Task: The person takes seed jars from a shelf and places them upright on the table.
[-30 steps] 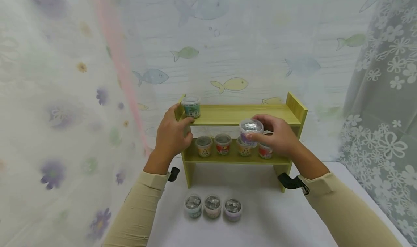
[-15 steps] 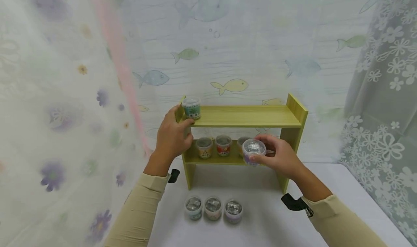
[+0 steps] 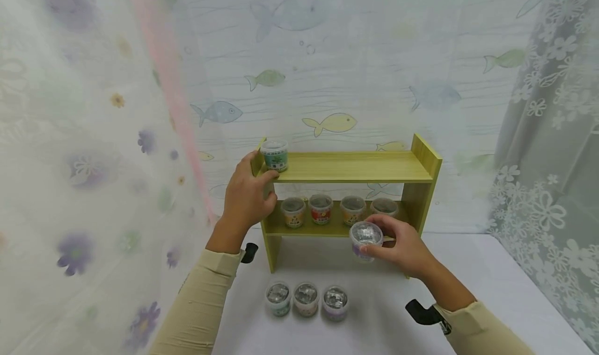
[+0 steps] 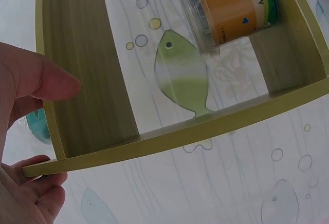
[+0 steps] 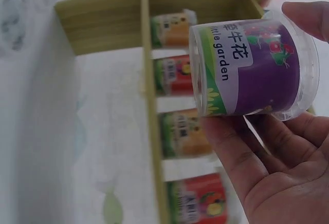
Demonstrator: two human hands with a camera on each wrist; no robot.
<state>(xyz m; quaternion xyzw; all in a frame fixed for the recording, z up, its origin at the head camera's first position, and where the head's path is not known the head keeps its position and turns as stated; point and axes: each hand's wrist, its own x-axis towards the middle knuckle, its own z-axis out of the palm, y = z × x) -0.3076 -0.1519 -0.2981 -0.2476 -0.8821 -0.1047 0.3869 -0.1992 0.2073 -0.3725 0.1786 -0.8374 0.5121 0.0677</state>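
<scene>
My left hand (image 3: 248, 191) grips the left side panel of a yellow-green wooden shelf (image 3: 351, 166), thumb at the top board's front edge. Right beside it, a clear-lidded cup with a teal label (image 3: 275, 156) stands on the top board. My right hand (image 3: 403, 246) holds a small plastic cup with a purple label (image 5: 262, 75), thumb on one side and fingers on the other. In the head view this cup is in front of the lower board's right half, its silvery top facing up. It overlaps a red-labelled cup (image 5: 198, 198) in the row behind.
Several cups with orange and red labels, such as the left orange one (image 3: 294, 213), line the lower board. Three silver-topped cups, one in the middle (image 3: 306, 299), stand on the white tabletop (image 3: 388, 324) in front. A fish-print curtain (image 3: 327, 58) hangs behind.
My right hand has come down and towards me with the purple-labelled cup, from the top board's front edge to below the lower board's cups. The left hand keeps its place.
</scene>
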